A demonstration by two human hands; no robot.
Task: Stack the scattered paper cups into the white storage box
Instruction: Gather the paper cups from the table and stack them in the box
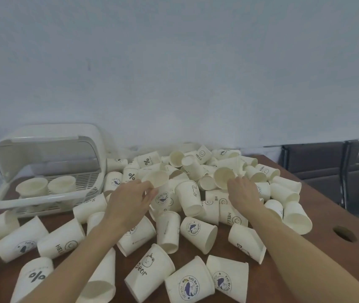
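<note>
A: Table (318,206) carries the lot. Box (49,197) far left, lid up, two stacks begun; cups (196,232) heaped centre to right.

B: We're mid-gather. Left hand (128,202) pinches one cup's (155,178) rim; right hand (243,191) curls round another (223,177).

A: Next, we judge: nest the pair, carry left onto a stack.

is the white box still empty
No, two paper cups already stand upright side by side inside the white box, open ends up, on its slatted floor.
</note>
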